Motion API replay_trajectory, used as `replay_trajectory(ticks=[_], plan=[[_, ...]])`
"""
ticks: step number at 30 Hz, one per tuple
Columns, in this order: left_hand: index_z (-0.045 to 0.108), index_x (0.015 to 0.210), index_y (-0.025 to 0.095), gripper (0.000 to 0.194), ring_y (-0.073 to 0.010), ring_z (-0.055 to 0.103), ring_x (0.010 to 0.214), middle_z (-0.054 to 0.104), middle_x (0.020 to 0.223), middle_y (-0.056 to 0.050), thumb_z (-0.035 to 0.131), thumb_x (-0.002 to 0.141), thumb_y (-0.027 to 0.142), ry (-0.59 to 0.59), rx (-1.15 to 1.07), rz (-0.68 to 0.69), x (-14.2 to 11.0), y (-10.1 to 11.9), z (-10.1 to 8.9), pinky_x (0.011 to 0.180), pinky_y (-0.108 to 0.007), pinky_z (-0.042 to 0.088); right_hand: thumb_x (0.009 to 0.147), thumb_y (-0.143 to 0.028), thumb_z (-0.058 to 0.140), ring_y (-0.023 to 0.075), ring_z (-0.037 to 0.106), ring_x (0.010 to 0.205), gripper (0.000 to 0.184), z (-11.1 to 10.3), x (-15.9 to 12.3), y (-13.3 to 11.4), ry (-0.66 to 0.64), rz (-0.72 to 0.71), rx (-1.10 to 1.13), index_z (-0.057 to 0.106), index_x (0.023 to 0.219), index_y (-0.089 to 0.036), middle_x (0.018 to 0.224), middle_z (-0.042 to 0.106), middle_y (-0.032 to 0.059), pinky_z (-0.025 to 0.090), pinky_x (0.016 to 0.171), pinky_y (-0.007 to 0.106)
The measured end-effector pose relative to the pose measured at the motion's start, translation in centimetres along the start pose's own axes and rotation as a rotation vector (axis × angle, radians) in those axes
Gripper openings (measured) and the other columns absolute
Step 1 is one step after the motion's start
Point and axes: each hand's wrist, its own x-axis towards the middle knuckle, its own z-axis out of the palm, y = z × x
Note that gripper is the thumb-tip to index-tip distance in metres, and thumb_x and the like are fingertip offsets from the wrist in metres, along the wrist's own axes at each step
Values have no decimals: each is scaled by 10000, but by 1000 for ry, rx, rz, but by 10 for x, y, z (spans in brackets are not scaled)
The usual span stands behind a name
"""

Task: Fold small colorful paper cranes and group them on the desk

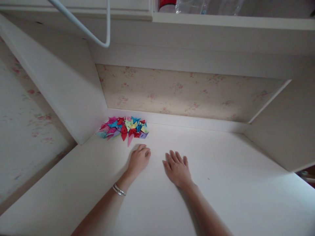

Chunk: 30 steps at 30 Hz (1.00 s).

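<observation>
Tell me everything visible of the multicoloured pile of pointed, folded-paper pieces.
The multicoloured pile of pointed, folded-paper pieces mixes red, pink, purple, blue, pale green and yellow. The pieces overlap loosely, their tips pointing various ways. It rests on the smooth white tabletop, toward its back left. The bare left hand is close in front, not touching.

"First entry?"
"Left hand [139, 160], one: back uppermost, fingers loosely curled, palm hidden. Left forearm [104, 208], bare, slanting inward."
"Second?"
"Right hand [178, 169], one: back uppermost, fingers extended, slightly parted, thumb out to the side. Right forearm [205, 208], bare, likewise slanting inward."
"Arrangement?"
"Pair, hands apart, wrists roughly level."
</observation>
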Motion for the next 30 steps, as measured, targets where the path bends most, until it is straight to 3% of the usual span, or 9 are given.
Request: replay_trajectory(ticks=[4,7,12,21,24,27,30], plan=[[697,997,179,261,-191,596,1064,614,1158,-89,489,849,231,171,-148,-131,24,-35,5,967,-312,471,968,-511,198,289,191,1413,562,2,0,0,-11,5,5,385,1435,-261,1538,293,50,84,1101,550],[700,1040,172,299,-199,546,1168,596,1244,-83,490,830,206,190,-157,-175,36,-50,7,1044,-313,416,967,-507,205,293,203,1408,557,3,0,0,1,1,5,394,1428,-257,1535,297,57,86,1098,553],[695,1119,239,340,-208,453,1289,505,1410,-14,474,861,223,75,-96,-184,44,-51,8,1101,-344,351,969,-494,214,291,215,1404,538,2,0,0,22,0,7,408,1415,-263,1526,318,60,91,1096,554],[631,1222,255,397,-189,527,1216,579,1338,-10,446,876,195,81,-128,-188,45,-48,7,1053,-341,398,970,-503,206,290,223,1403,541,2,-1,0,29,5,5,412,1414,-273,1525,322,51,107,1097,553],[679,1131,228,348,-190,591,1123,634,1258,-32,450,872,195,139,-208,-175,42,-47,7,987,-328,452,968,-509,200,295,231,1401,552,3,-1,1,31,1,8,409,1417,-267,1524,324,49,115,1097,557],[707,1023,199,277,-165,678,841,694,1114,-52,486,866,252,160,-389,-205,38,-46,7,795,-295,536,967,-511,202,294,229,1403,557,3,-1,1,21,0,12,406,1421,-261,1526,320,47,115,1101,552],[706,984,175,265,-129,643,588,729,936,-50,546,838,328,133,-534,-260,33,-42,10,598,-262,535,967,-506,206,289,224,1404,551,2,-1,1,15,0,17,408,1419,-264,1527,319,45,113,1104,546]])
